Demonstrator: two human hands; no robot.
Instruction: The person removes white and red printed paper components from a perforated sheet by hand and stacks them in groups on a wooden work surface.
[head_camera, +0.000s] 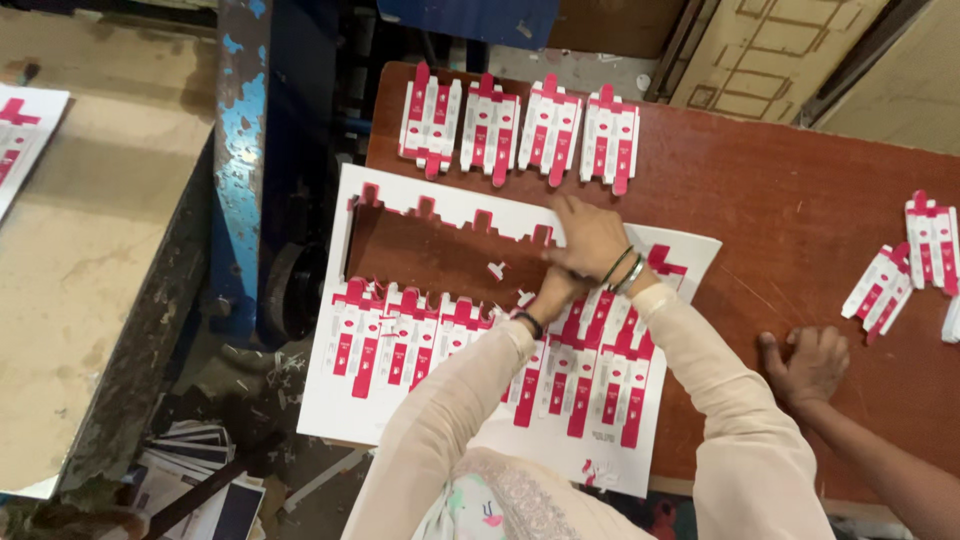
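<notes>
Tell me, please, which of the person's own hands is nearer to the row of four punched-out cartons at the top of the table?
Right. The right hand lies on the printed sheet just below the row of four cartons; the left hand sits lower, beneath the right.

brown table (800, 200), printed sheet (400, 400), carton blanks (520, 130)

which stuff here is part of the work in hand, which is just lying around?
In hand: printed die-cut sheet, punched-out blanks in a row, left hand, right hand.

Lying about: loose blanks, co-worker's hand, papers on the floor, beige bench.
</notes>
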